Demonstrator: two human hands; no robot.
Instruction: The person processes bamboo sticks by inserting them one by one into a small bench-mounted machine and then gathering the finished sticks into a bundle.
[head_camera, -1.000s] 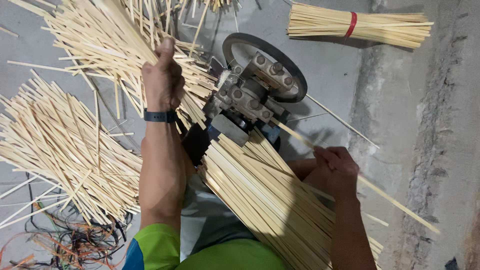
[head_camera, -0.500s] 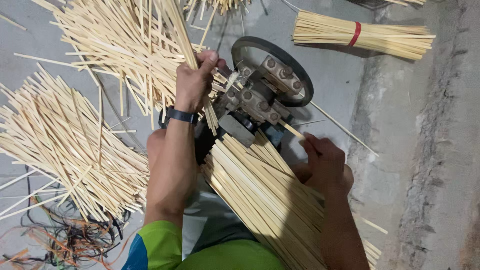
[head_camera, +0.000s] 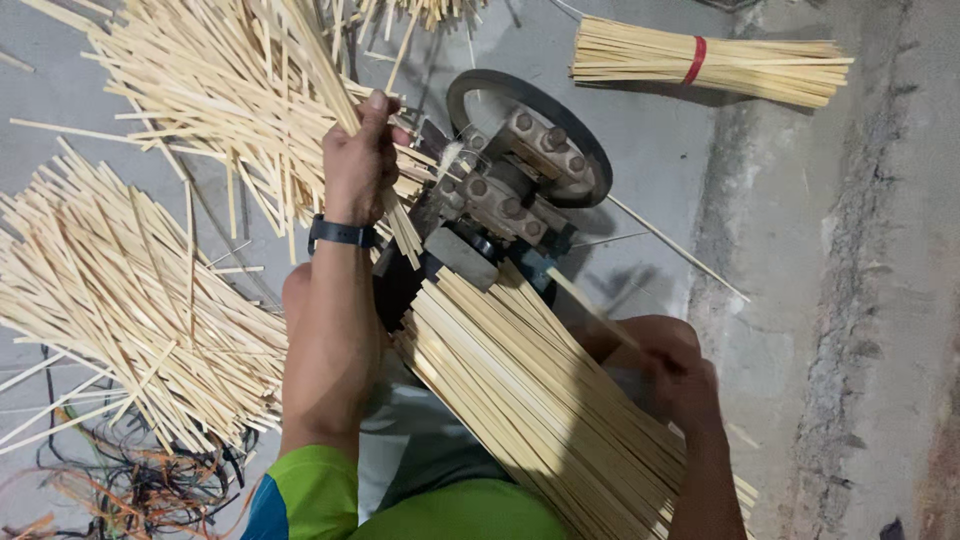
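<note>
The left hand (head_camera: 360, 160) grips bamboo strips (head_camera: 395, 215) just left of the roller machine (head_camera: 510, 190); the right hand (head_camera: 680, 375) pinches one strip (head_camera: 590, 305) entering it. Fingers could get drawn into the rollers.

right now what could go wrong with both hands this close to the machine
The left hand grips strips beside the machine's rollers and wheel, so fingers could get nipped. The right hand feeds one strip toward the machine and might be drawn along with it. The bundle on the lap may slide off.
</note>
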